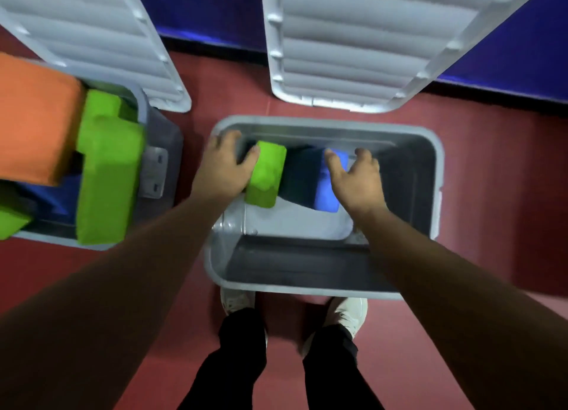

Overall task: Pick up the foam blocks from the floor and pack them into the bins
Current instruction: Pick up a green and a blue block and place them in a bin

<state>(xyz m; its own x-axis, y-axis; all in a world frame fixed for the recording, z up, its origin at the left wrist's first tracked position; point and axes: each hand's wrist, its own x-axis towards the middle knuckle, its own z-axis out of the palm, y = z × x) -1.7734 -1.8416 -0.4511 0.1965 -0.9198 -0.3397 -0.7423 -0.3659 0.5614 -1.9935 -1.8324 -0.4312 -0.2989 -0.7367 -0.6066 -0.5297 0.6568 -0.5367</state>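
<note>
Green block (266, 176) stands inside the middle bin (430, 170), near its left wall, and the left hand (222, 168) grips it, thumb across its top face. A dark block (299, 173) sits just beside it, and beyond that a blue block (329, 194), on which the right hand (356, 180) lies with fingers spread; whether it is clasping that block or only touching it cannot be told. The nearer half of this bin shows bare bottom. The left bin (166, 133) stands close by on the red floor (491, 179), heaped above its rim with an orange block (33, 117) and a big green block (107, 170). Two pale lids (353, 40) lean against the blue wall (209, 10) behind the bins. White shoes (347, 314) stand at the middle bin's near edge.
</note>
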